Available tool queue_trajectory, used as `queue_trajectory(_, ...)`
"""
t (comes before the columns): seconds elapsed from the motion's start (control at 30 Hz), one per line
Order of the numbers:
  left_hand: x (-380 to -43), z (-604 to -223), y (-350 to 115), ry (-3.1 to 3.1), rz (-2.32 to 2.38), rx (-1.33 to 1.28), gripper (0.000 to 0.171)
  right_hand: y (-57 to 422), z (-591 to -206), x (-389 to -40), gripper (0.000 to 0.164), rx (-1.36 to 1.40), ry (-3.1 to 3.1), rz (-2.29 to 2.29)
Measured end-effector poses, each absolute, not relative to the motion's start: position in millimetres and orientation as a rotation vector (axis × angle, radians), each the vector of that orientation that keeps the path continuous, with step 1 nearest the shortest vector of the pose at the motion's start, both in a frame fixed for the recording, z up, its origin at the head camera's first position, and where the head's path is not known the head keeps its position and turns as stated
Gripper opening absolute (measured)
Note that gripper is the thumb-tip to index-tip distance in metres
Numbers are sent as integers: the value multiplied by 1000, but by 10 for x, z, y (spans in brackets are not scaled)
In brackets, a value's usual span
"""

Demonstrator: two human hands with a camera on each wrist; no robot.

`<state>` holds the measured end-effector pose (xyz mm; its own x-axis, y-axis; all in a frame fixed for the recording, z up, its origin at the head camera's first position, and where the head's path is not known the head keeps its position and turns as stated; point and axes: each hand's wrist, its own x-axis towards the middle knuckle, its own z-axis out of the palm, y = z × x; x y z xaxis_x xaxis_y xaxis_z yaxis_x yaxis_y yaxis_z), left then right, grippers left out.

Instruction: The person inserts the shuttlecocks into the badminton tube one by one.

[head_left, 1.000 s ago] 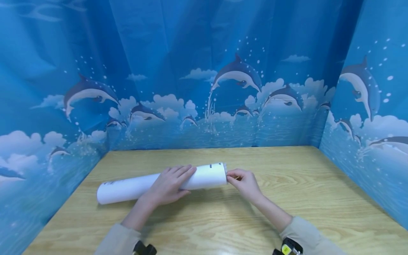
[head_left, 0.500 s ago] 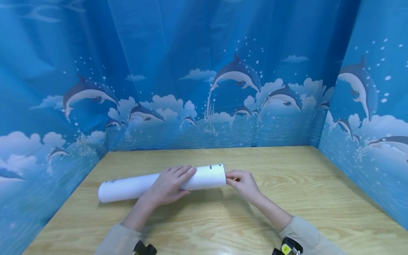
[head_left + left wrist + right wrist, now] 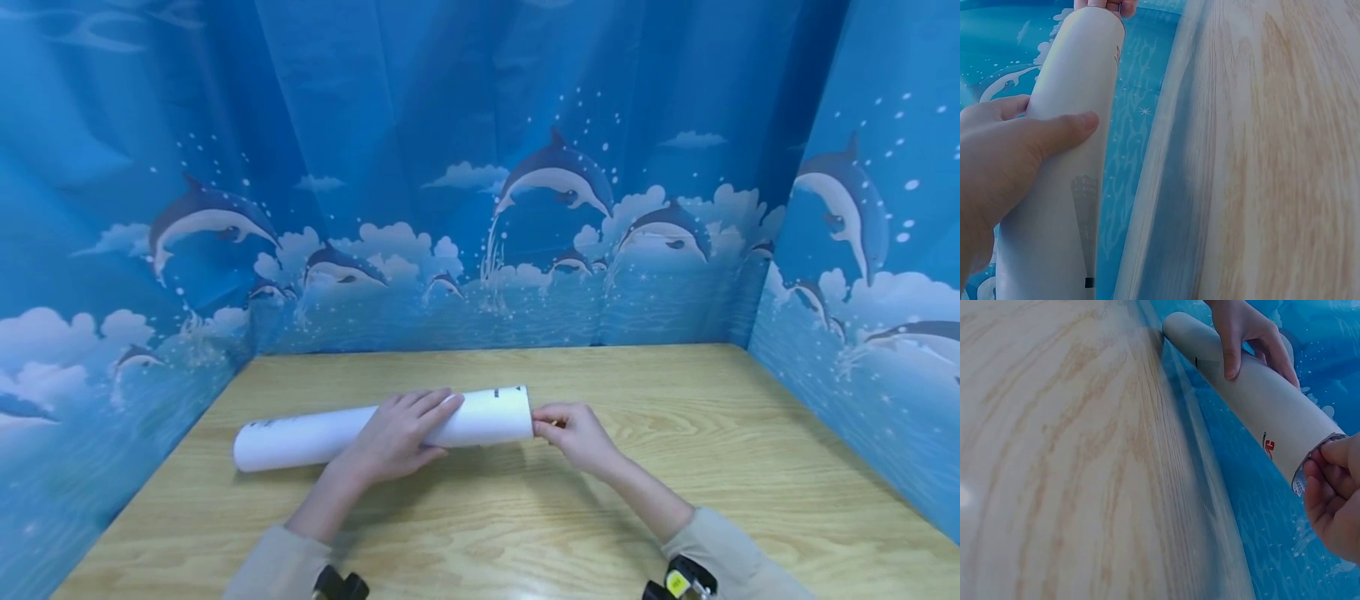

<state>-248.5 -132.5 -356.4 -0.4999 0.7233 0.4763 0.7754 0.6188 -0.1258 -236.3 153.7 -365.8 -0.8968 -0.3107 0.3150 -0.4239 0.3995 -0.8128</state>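
Observation:
A long white roll (image 3: 480,417), tube-shaped with small dark print and a red mark, lies slantwise across the wooden table. My left hand (image 3: 401,437) grips it around the middle, fingers over the top and thumb on the near side, as the left wrist view also shows (image 3: 1019,147). At its right end my right hand (image 3: 577,437) pinches at the rim between thumb and curled fingers. In the right wrist view, a patterned grey inner layer (image 3: 1299,481) shows inside the open end, beside the right fingertips. Exactly what they pinch there is partly hidden.
The light wood tabletop (image 3: 675,433) spreads out around the roll. A blue curtain (image 3: 450,100) printed with dolphins and clouds closes off the back and both sides. Both sleeved forearms carry wrist devices (image 3: 678,579).
The grey edge that stuck out of the roll's right end no longer shows in the head view. The roll's left end has shifted slightly up and right. Both hands have stayed nearly in place.

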Motion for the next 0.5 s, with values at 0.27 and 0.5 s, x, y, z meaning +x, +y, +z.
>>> queue_trajectory(0.27, -2476, -3549, -1329, -2351, -135, -1182, 78, 1532, -3673, -2388, 16, 699, -2520, 1529)
queue_trajectory(0.5, -2473, -3561, -1337, -2354, -132, -1180, 79, 1527, -3635, -2363, 17, 716, -2525, 1584)
